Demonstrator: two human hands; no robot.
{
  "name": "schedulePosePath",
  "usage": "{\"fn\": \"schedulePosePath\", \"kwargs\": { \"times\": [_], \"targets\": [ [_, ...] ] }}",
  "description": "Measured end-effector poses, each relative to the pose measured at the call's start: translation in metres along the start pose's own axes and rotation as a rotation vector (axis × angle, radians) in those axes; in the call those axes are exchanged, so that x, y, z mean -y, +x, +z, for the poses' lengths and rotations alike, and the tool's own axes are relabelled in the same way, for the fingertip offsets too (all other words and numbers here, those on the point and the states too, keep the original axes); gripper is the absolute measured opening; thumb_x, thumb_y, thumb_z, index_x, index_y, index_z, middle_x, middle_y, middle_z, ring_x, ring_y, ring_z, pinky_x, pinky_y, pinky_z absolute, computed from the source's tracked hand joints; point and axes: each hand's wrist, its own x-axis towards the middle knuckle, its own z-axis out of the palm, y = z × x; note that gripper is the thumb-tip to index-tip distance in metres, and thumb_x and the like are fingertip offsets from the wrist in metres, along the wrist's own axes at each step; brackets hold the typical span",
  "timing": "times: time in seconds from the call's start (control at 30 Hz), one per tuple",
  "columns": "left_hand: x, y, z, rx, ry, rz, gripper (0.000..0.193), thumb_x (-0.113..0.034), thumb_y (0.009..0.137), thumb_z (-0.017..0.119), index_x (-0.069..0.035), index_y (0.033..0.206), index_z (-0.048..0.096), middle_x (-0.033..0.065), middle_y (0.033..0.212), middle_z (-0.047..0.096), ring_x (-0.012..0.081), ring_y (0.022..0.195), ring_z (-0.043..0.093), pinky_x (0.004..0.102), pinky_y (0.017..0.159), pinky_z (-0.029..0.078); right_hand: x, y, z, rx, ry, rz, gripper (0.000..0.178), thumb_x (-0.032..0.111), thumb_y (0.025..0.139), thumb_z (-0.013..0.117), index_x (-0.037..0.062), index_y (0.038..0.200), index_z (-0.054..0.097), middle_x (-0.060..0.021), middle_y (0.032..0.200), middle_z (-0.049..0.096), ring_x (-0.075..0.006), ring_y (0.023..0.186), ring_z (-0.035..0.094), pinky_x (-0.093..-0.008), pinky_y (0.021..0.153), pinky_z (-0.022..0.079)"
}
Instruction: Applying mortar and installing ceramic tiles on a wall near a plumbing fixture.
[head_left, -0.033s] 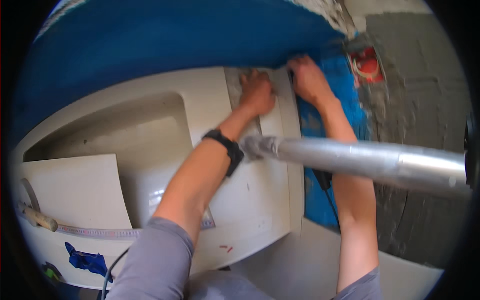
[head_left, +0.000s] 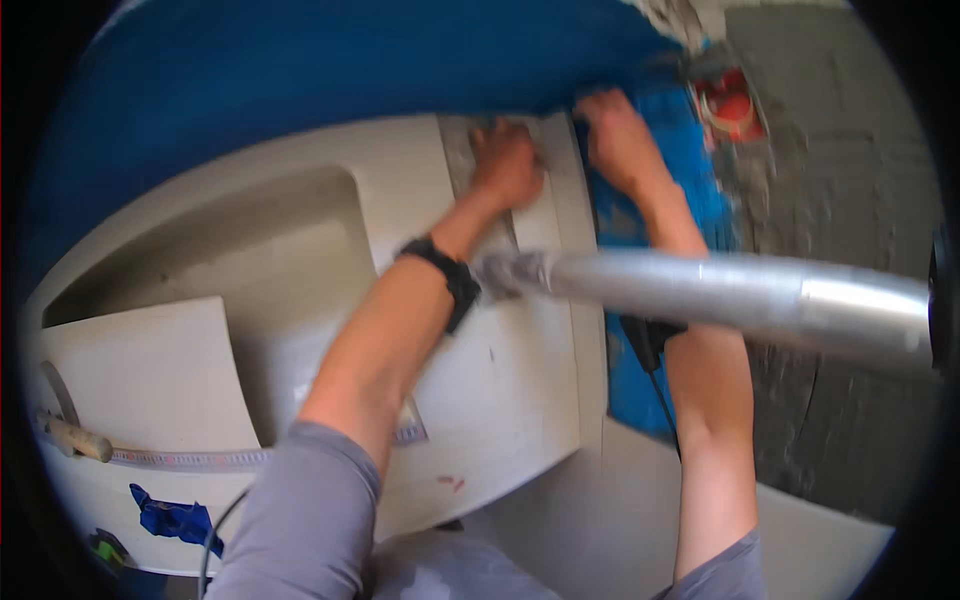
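My left hand [head_left: 506,165] is at the far end of a grey strip [head_left: 456,150] lying on the white bathtub's right-hand ledge [head_left: 500,400]. Its bent fingers look spread and touch the strip; motion blurs the tips. Just right of it, past a narrow upright white panel [head_left: 572,190] along the tub's end, is my right hand [head_left: 620,145]. The fingers there are curled together near the panel's far corner, by the blue wall. Whatever they grip is too blurred to make out. A black strap circles my left wrist.
A silvery metal pole [head_left: 720,290] crosses from the right over my right forearm. Behind it hangs a dark corded tool [head_left: 645,340]. Across the tub lie a white board [head_left: 150,380], a wooden-handled tool [head_left: 80,438] and a measuring tape [head_left: 190,459]. A red wall box [head_left: 732,105] sits right.
The whole view has shifted a little, so hands, tub and pole sit slightly higher in the picture. Both hands keep nearly the same places against the strip and panel.
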Motion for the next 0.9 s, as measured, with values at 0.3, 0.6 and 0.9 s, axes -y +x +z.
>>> {"fn": "schedulePosePath", "kwargs": {
  "times": [0.3, 0.6, 0.9],
  "targets": [
    [-0.001, -0.003, -0.003, -0.082, -0.066, 0.035, 0.020, -0.017, 0.079, 0.067, -0.013, 0.092, 0.081, 0.0189, 0.119, 0.065, 0.0445, 0.130, 0.046, 0.0670, 0.120, 0.015, 0.087, -0.172, -0.072, -0.115, 0.399, 0.407, 0.016, 0.006, 0.094, 0.065, -0.0010, 0.108, 0.070, -0.0154, 0.099, 0.073, -0.0241, 0.090, 0.070, -0.0338, 0.080, 0.054],
    [-0.002, -0.004, -0.002, -0.465, 0.128, 0.125, 0.024, -0.016, 0.084, 0.066, -0.004, 0.100, 0.077, 0.0223, 0.122, 0.069, 0.0424, 0.128, 0.054, 0.0594, 0.110, 0.039, 0.286, -0.405, -0.111, -0.443, 0.666, 1.406, 0.017, 0.011, 0.103, 0.061, -0.0045, 0.101, 0.066, -0.0075, 0.087, 0.070, -0.0117, 0.075, 0.063, -0.0269, 0.071, 0.053],
    [0.090, -0.046, -0.035, -0.012, -0.146, 0.346, 0.049, -0.025, 0.089, 0.069, 0.003, 0.128, 0.061, 0.0194, 0.132, 0.064, 0.0342, 0.125, 0.058, 0.0427, 0.106, 0.043, 0.346, -0.475, 0.028, -0.714, 0.713, 1.908, 0.022, 0.021, 0.103, 0.066, -0.0014, 0.102, 0.068, -0.0020, 0.076, 0.065, -0.0074, 0.067, 0.058, -0.0240, 0.058, 0.049]
  ]
}}
